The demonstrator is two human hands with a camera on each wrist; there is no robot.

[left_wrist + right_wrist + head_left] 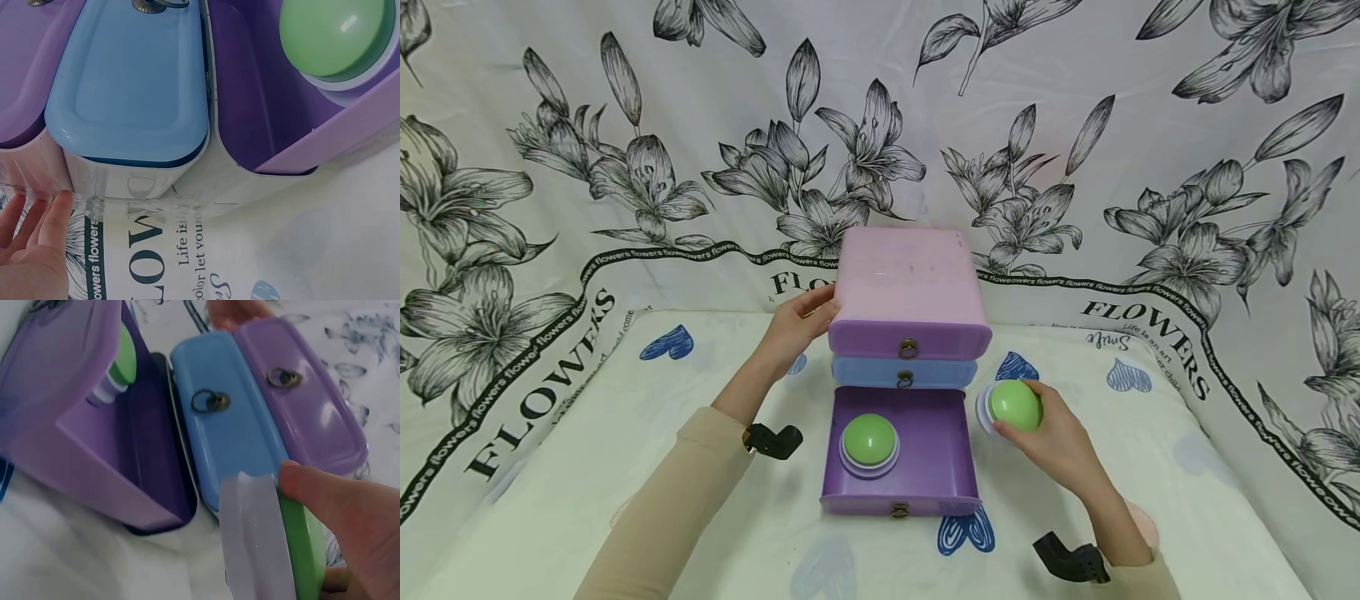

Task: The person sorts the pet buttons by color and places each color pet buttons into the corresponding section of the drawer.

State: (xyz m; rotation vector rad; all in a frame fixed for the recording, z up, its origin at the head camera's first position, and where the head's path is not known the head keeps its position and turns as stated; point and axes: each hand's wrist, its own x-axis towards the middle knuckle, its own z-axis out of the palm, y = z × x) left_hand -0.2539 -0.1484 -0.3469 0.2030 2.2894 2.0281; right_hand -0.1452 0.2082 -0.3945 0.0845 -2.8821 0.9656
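A small drawer cabinet with a pink top stands on the bed sheet. Its bottom purple drawer is pulled out, while the blue drawer and the upper purple drawer sit closed. Inside the open drawer, toward its left, rests a round container with a green domed lid. My right hand grips a similar green-lidded container just right of the drawer, thumb and fingers around it. My left hand touches the cabinet's upper left side with fairly straight fingers.
White sheet with blue hearts lies under the cabinet. Behind it hangs a white cloth with black flower prints. Each wrist wears a black device, one on the left and one on the right.
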